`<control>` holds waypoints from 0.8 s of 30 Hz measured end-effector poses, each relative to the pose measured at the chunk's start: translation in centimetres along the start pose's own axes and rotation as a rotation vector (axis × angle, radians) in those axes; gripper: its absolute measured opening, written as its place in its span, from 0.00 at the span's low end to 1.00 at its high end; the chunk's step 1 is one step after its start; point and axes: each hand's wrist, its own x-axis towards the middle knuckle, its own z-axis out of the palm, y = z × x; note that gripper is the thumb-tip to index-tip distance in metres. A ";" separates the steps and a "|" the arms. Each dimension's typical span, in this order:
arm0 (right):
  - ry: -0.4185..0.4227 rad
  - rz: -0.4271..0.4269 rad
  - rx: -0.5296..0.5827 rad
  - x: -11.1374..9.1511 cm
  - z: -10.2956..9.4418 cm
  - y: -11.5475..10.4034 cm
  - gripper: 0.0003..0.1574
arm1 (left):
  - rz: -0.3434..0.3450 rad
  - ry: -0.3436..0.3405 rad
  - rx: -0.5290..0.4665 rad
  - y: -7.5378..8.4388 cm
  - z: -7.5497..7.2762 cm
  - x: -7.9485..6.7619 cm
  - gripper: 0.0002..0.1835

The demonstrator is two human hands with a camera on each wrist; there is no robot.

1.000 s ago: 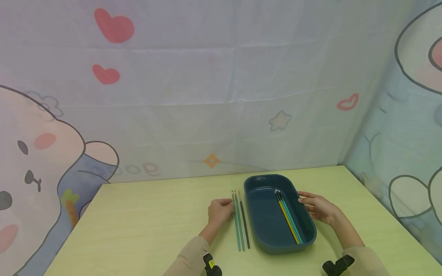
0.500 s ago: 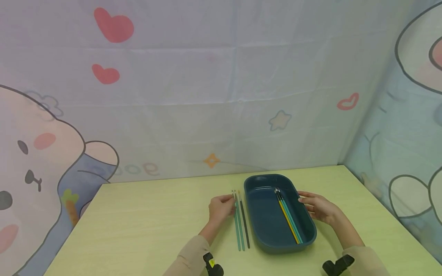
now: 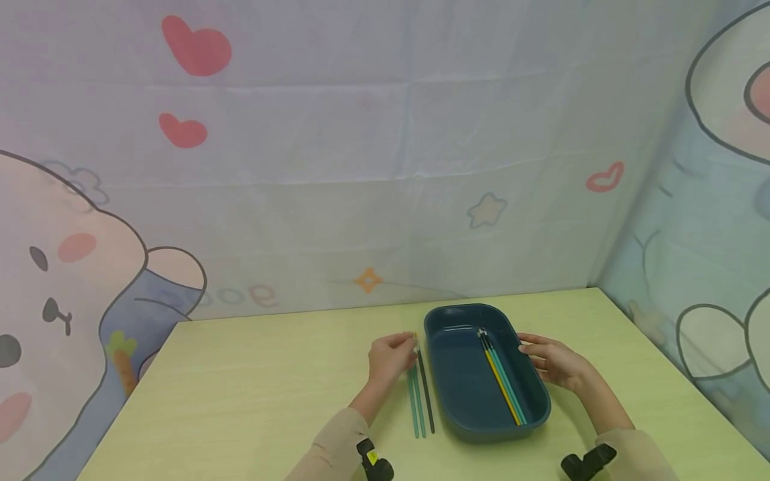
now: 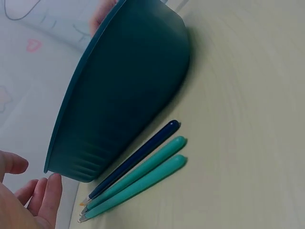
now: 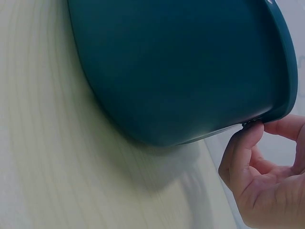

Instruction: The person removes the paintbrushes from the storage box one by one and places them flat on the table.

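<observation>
Three paintbrushes lie side by side left of a dark teal plastic basin: a dark one nearest it and two teal ones, the outer teal paintbrush showing well in the left wrist view. My left hand hovers at their bristle ends, covering some of the tips in the head view; thumb and fingers stand apart, holding nothing. Inside the basin, a yellow paintbrush lies along the right side beside teal paintbrushes. My right hand grips the basin's right rim, its fingers curled against the outer wall.
Everything stands on a pale yellow-green table. A printed cloth with hearts and cartoon figures hangs behind the table and at its right side. The basin's raised wall stands between the two hands.
My left hand has moved slightly right and away from me, over the teal paintbrushes' tips. The right hand, basin and paintbrushes show no clear movement.
</observation>
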 end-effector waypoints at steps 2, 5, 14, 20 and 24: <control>-0.002 -0.002 0.001 0.0 0.0 0.0 0.46 | 0.001 0.000 -0.007 0.2 0.2 0.0 0.16; -0.006 -0.005 -0.002 0.0 -0.1 0.0 0.46 | 0.003 -0.011 -0.021 0.4 0.5 0.0 0.16; 0.003 0.000 -0.013 0.1 -0.2 0.2 0.46 | -0.001 -0.029 -0.042 1.4 1.4 0.0 0.15; 0.005 0.000 -0.007 0.0 -0.1 0.2 0.46 | 0.021 -0.040 -0.022 2.0 1.8 -0.1 0.14; -0.003 -0.003 -0.008 0.1 -0.1 0.1 0.46 | 0.039 -0.035 0.004 2.3 2.1 -0.2 0.15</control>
